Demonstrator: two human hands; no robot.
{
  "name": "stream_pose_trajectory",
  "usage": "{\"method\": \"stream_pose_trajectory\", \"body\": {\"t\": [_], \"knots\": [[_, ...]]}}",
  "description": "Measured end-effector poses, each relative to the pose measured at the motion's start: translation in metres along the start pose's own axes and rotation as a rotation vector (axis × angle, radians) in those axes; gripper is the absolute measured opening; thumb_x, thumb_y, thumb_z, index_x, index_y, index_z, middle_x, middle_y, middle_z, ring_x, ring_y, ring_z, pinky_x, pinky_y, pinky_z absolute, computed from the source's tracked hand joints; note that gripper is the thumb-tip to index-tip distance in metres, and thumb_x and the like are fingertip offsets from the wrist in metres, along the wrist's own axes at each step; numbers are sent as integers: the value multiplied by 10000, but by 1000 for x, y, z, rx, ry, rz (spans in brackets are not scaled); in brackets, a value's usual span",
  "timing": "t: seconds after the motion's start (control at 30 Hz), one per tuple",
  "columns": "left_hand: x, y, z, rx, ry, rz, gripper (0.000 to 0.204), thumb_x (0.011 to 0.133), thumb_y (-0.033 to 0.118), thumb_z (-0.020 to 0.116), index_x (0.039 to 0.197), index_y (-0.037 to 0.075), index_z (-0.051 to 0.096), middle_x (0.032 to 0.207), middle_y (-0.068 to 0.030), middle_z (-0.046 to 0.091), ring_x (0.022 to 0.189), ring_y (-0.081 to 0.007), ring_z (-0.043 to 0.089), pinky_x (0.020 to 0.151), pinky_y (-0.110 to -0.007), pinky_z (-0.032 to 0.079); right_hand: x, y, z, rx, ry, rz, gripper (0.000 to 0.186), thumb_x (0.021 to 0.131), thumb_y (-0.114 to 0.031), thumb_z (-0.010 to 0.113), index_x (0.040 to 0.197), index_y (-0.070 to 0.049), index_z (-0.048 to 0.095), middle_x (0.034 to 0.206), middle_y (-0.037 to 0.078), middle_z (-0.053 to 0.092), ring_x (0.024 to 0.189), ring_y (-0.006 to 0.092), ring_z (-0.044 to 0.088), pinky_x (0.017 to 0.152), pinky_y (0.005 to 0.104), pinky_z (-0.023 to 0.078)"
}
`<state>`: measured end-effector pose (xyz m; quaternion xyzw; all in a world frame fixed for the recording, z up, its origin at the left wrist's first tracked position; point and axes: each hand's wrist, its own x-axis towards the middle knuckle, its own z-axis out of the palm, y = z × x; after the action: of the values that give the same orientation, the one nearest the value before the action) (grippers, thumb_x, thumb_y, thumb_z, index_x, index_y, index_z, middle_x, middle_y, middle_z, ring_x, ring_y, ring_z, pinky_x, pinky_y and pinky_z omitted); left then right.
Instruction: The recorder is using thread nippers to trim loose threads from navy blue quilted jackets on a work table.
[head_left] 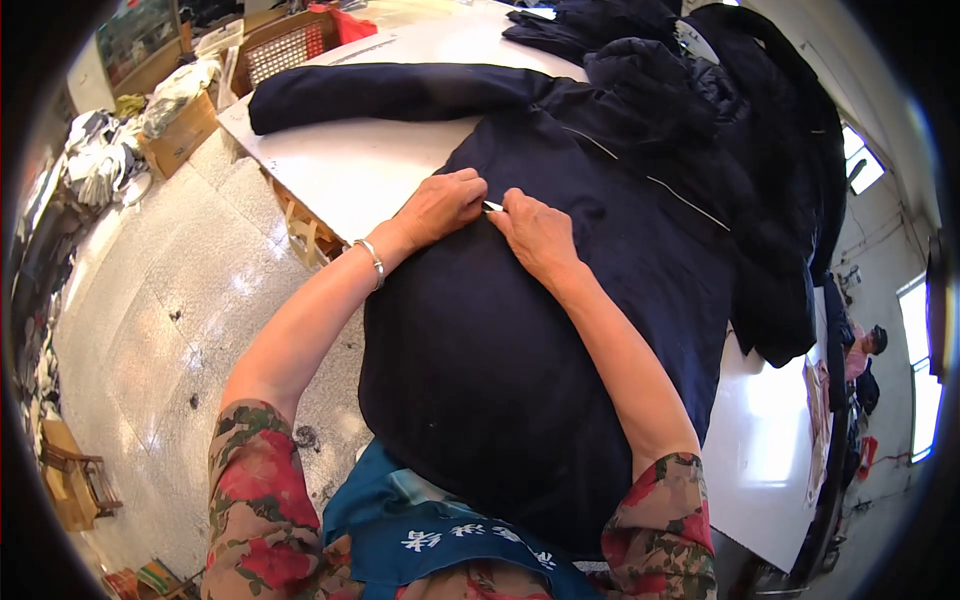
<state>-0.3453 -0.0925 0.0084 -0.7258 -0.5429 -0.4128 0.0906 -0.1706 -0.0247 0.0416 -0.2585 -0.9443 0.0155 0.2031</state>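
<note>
A dark navy jacket point(480, 340) lies spread over the table and hangs down over its near edge toward me. One sleeve point(400, 92) stretches out to the left, and two thin pale lines point(690, 203) run across the body. My left hand point(445, 205) is closed, pinching the jacket's cloth near its left side. Just right of it, my right hand point(537, 232) is closed with thumb and forefinger around a small whitish thing point(492, 206); its kind is mostly hidden by the fingers. Both hands nearly touch.
The white table point(350, 160) extends beneath the jacket. More dark garments point(770, 110) are heaped at the far right. On the left floor stand a cardboard box point(180, 135) and piled pale cloth point(100, 160); a wooden stool point(75, 475) is lower left. Another person point(862, 350) is at far right.
</note>
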Motion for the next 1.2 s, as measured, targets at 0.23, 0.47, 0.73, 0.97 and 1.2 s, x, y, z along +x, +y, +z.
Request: {"method": "stream_pose_trajectory", "body": {"t": [0.23, 0.47, 0.73, 0.97, 1.2], "knots": [[-9, -2, -3, 144, -8, 32, 101, 783, 34, 600, 826, 51, 510, 809, -122, 520, 742, -326, 579, 620, -402, 480, 6, -8, 13, 132, 59, 71, 256, 897, -293, 598, 829, -50, 553, 757, 155, 665, 737, 339, 662, 622, 434, 511], [-2, 2, -2, 83, 150, -56, 43, 791, 13, 594, 810, 25, 557, 784, -131, 557, 702, -326, 585, 625, -375, 486, -4, -3, 5, 156, 119, 122, 267, 897, -298, 603, 814, -50, 548, 703, 168, 654, 704, 345, 664, 601, 439, 515], [-100, -59, -83, -221, 661, -687, 258, 912, 82, 529, 1142, -19, 588, 1019, -116, 644, 871, -153, 632, 809, -289, 531, -97, 4, -89, 216, 50, 170, 410, 772, -378, 731, 943, -27, 606, 876, 110, 656, 831, 289, 650, 712, 371, 489], [-123, 26, -81, -293, 182, -803, 464, 961, 338, 546, 1230, -39, 543, 1089, -114, 616, 982, -194, 579, 892, -308, 449, -228, 127, -141, -151, 284, 786, 495, 781, -393, 713, 1085, -22, 593, 1027, 178, 644, 1000, 352, 611, 850, 425, 469], [-67, 64, -55, -33, -79, -825, 578, 807, 193, 704, 1324, 74, 475, 1150, -195, 595, 1082, -292, 573, 966, -401, 413, -271, 151, -131, 65, 144, 1076, 563, 785, -444, 667, 1154, -27, 593, 1091, 203, 654, 1050, 362, 608, 909, 439, 448]]}}
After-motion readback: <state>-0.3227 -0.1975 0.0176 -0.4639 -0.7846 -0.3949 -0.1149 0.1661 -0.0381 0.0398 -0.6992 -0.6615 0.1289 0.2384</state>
